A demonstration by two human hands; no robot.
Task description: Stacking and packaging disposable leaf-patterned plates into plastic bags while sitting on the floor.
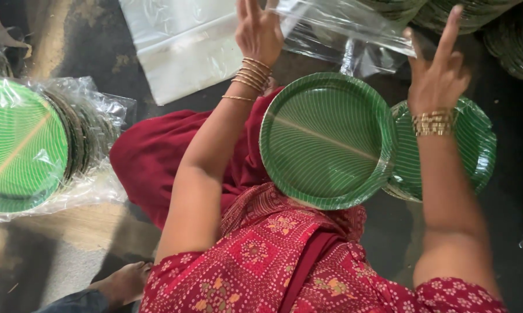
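— What do the hands hold?
— The left hand (259,32) and right hand (438,78) grip a clear plastic bag (337,26), fingers pinching its edge.
— And the round green paper plate (326,139)?
— Resting on the red-clothed lap, below the bag.

Sealed clear plastic pack of green round paper plates (26,145), lying on its side at left on the floor, film crinkled and shiny. Flat empty clear plastic bag (180,46) on the floor at top centre. Another clear plastic bag (342,26) at top right, loose, glossy, crumpled. No labels, signs or screens.
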